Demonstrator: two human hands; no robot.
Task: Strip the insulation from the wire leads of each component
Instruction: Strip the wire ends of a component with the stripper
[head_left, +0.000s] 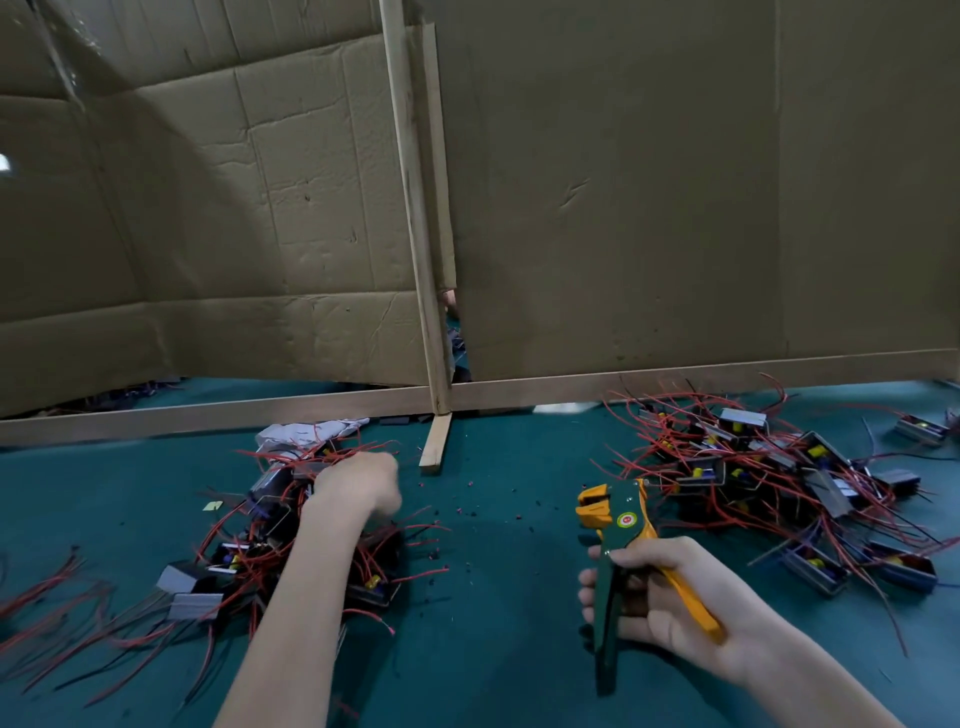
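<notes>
Two heaps of small boxed components with red and black wire leads lie on the green table top (493, 597). The left heap (260, 551) sits under my left forearm. My left hand (358, 483) reaches into its far side, fingers curled down among the wires; what it grips is hidden and blurred. The right heap (769, 483) spreads at the right. My right hand (660, 597) grips the handles of a green and orange wire stripper (618, 525), jaws pointing up and left, nothing between them.
A cardboard screen (649, 208) on a wooden frame (426, 270) walls off the back of the table. A wooden foot (435, 444) juts forward at the middle. White cloth (306, 434) lies behind the left heap. Bits of stripped insulation (478, 509) dot the middle.
</notes>
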